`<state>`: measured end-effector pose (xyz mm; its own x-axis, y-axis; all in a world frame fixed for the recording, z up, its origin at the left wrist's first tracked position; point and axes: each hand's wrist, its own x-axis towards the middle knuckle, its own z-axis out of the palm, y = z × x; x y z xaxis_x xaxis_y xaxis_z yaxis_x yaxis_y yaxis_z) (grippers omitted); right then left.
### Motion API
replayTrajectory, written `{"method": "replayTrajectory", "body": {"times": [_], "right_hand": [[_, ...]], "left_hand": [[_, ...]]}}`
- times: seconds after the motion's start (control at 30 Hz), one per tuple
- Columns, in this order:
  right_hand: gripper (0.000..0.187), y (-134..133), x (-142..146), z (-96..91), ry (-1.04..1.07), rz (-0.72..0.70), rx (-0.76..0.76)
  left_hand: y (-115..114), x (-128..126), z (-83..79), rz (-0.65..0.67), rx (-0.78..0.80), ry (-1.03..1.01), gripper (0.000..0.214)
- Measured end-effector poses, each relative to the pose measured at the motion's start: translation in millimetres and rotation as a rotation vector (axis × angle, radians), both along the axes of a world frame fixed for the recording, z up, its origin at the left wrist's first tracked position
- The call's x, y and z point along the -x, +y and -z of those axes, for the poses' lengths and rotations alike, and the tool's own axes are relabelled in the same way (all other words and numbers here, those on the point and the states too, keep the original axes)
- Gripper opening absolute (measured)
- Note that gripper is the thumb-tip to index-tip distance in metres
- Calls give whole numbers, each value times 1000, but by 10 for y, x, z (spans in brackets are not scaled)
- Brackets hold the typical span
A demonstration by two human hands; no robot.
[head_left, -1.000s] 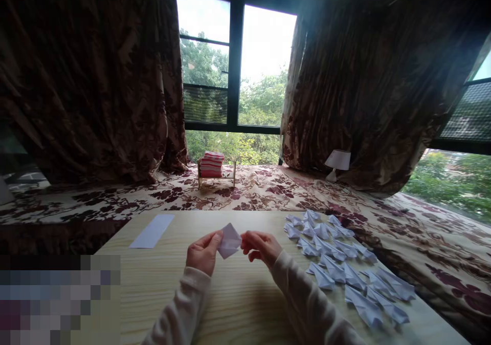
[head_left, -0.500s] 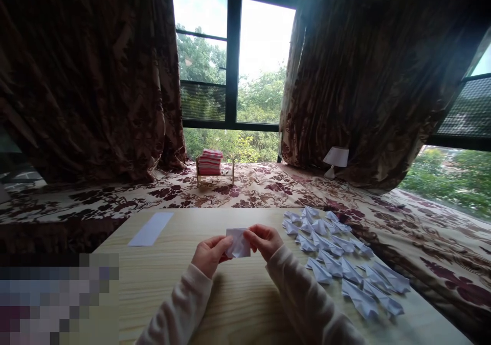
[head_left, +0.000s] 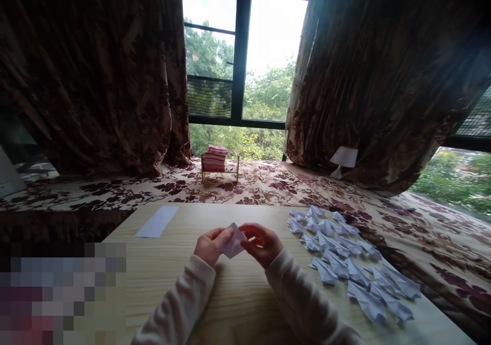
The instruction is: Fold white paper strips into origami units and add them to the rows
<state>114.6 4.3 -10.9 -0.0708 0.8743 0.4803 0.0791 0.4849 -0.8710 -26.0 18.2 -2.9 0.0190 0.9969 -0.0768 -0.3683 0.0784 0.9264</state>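
A small folded piece of white paper [head_left: 232, 241] hangs just above the light wooden table [head_left: 238, 304], pinched from both sides. My left hand [head_left: 209, 246] grips its left edge with thumb and fingers closed. My right hand [head_left: 264, 243] holds its right side, fingers curled over the top. Both arms wear pale long sleeves. To the right of my hands, several folded white paper pieces [head_left: 345, 263] lie in rows on the table.
A flat white paper strip [head_left: 157, 221] lies at the table's far left. Beyond the table a floral cloth covers a ledge with a small wooden rack of striped fabric [head_left: 215, 162] and a small white lamp [head_left: 344, 158]. Dark curtains frame the window.
The paper has been turned and folded between my hands, from a diamond shape to a flatter shape and now tilted. The hands stay close together over the table.
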Motion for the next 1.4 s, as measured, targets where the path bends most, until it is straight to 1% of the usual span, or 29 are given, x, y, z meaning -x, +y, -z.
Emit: {"method": "replayTrajectory", "body": {"times": [0.13, 0.3, 0.37, 0.43, 0.57, 0.83, 1.07, 1.23, 1.4], "right_hand": [[27, -24, 16, 14, -39, 8, -71], [19, -52, -21, -84, -263, 43, -236], [16, -57, -33, -120, -314, 60, -299], [15, -59, -37, -139, -335, 87, -328], [13, -58, -40, -140, -340, 108, -327], [11, -41, -53, -144, -322, 111, -324], [9, 7, -36, -92, -270, 145, -323], [8, 27, -21, -68, -239, 163, -287], [7, 28, -30, -73, -234, 187, -277]], "left_hand": [[23, 3, 19, 13, 40, -57, 38], [32, 16, 19, 19, 45, -69, 34], [17, 8, 9, 28, 57, -83, 34], [0, -4, -1, 40, 67, -88, 36], [-13, -8, -3, 43, 45, -42, 36], [-9, -14, 19, 41, -67, 70, 34], [13, -23, 74, 72, -69, 105, 38], [40, -15, 113, 77, -76, 112, 37], [15, -19, 80, 92, -94, 127, 37]]}}
